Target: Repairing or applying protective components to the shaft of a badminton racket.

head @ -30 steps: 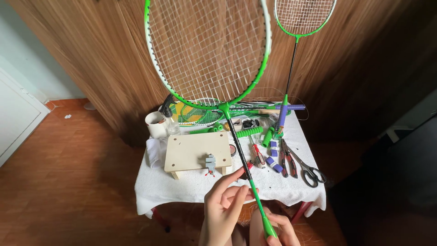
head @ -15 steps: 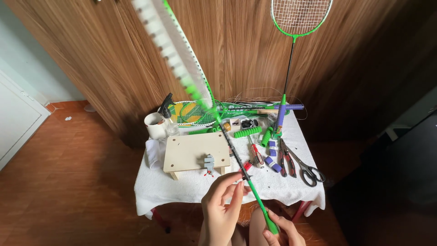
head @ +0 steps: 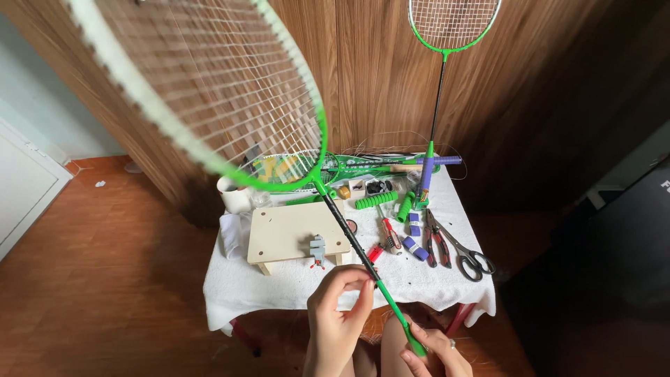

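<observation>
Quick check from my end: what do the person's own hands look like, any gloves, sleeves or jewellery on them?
Both hands are bare, no gloves. The left hand shows no ring, watch or sleeve down to the wrist at the frame's bottom edge. The right hand wears what looks like a small ring on one finger; no sleeve shows.

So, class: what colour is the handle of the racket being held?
Bright green handle, clearest in the head view.

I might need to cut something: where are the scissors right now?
In the head view, the scissors lie near the right edge of the white-clothed table, just right of the red-handled pliers, untouched by either hand.
</observation>
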